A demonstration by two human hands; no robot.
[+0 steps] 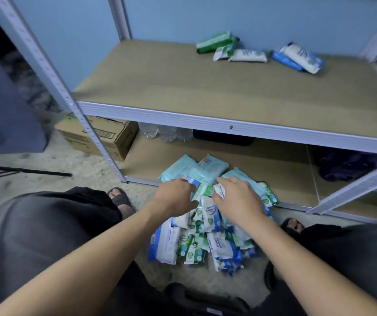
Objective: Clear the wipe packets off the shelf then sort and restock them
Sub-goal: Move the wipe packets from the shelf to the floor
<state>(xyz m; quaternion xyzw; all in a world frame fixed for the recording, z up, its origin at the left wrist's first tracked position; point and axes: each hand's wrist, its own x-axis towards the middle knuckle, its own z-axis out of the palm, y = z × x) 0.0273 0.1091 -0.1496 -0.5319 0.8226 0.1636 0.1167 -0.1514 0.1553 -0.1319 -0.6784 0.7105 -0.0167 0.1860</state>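
Head view: the pile of wipe packets [205,224] lies straight ahead between the person's knees. Its far end rests on the bottom shelf board [274,174] and the rest spills onto the floor. Both hands are down on its far half, side by side.

The right hand [237,199] pinches a small white packet [220,190] between thumb and forefinger. The left hand [175,197] curls its fingers down into the heap, tips hidden, so I cannot tell whether it holds anything.

The sorted groups sit at the back right of the middle shelf board [183,87]: green packets [215,42], then blue-and-white packets [299,55] further right. Both lie up and rightward from the fingers, so the right hand is probably nearer for restocking.
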